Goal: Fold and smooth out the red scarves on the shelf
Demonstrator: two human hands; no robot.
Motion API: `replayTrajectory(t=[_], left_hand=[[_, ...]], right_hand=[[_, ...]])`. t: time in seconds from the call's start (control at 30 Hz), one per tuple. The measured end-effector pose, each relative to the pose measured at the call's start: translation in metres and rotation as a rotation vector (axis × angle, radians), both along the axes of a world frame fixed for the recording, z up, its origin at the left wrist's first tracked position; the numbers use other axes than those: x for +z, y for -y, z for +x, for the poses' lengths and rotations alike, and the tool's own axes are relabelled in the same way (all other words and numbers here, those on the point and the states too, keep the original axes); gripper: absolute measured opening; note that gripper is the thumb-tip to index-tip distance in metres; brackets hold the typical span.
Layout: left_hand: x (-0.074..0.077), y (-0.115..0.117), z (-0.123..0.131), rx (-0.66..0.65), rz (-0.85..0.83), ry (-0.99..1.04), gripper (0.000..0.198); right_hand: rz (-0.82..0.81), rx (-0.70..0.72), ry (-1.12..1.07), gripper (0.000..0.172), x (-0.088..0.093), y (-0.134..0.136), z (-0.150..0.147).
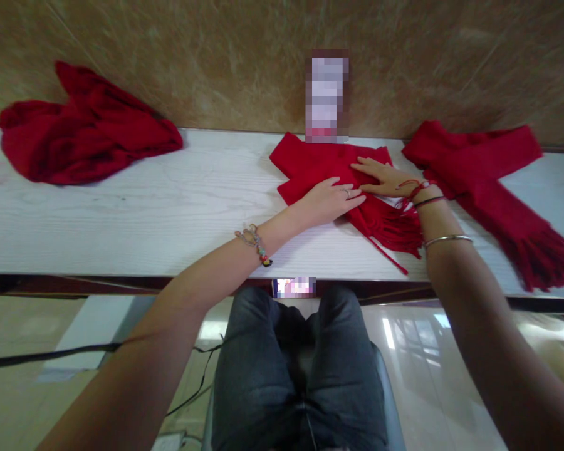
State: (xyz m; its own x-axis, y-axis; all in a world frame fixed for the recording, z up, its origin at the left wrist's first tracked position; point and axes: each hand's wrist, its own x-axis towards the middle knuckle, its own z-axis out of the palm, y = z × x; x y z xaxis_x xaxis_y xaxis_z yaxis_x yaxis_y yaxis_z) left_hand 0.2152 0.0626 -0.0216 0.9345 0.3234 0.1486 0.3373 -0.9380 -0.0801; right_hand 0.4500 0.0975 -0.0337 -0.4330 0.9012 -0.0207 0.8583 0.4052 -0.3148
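A red fringed scarf (pixel 310 161), folded so its parts cross, lies on the white wood-grain tabletop in front of me. My left hand (pixel 331 199) rests on its middle, fingers stretched out and pointing right. Flat on the scarf's right part lies my right hand (pixel 383 178), its fingers extended to the left. The fingertips of the two hands are close together. Below my right hand the fringe spreads toward the table's front edge, with one strand trailing apart from the rest. Parts of the scarf are covered by both hands.
A second red scarf (pixel 479 169), also folded crosswise, lies to the right, its fringe toward the front edge. A loose heap of red cloth (pixel 89 134) is at the left against the brown marbled wall (pixel 216 62). A blurred-out upright item (pixel 326 94) stands behind the middle scarf.
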Motion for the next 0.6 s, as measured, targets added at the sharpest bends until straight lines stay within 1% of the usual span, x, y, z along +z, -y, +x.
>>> replayTrajectory(t=[0.1, 0.17, 0.23, 0.37, 0.43, 0.53, 0.6], left_hand=[[-0.002, -0.002, -0.005, 0.003, -0.050, -0.008, 0.043], [-0.001, -0.003, -0.013, -0.031, -0.104, -0.010, 0.046], [0.002, 0.000, -0.024, -0.094, -0.180, -0.012, 0.052], [0.010, 0.007, -0.041, -0.213, -0.365, -0.045, 0.056], [0.015, 0.008, -0.046, -0.217, -0.459, -0.097, 0.056], [0.025, 0.003, -0.053, -0.206, -0.602, -0.163, 0.056], [0.033, -0.004, -0.057, -0.245, -0.698, -0.166, 0.050]], right_hand=[[-0.001, -0.011, 0.040, 0.066, -0.001, 0.000, -0.002], [0.008, -0.035, 0.078, 0.065, -0.001, 0.002, -0.006], [0.018, -0.064, 0.114, 0.064, -0.001, 0.005, -0.010], [0.024, -0.094, 0.155, 0.064, 0.002, 0.011, -0.017], [0.025, -0.093, 0.154, 0.064, 0.003, 0.012, -0.017], [0.066, -0.071, 0.131, 0.064, 0.002, 0.012, -0.013], [0.110, -0.047, 0.117, 0.066, 0.002, 0.011, -0.010]])
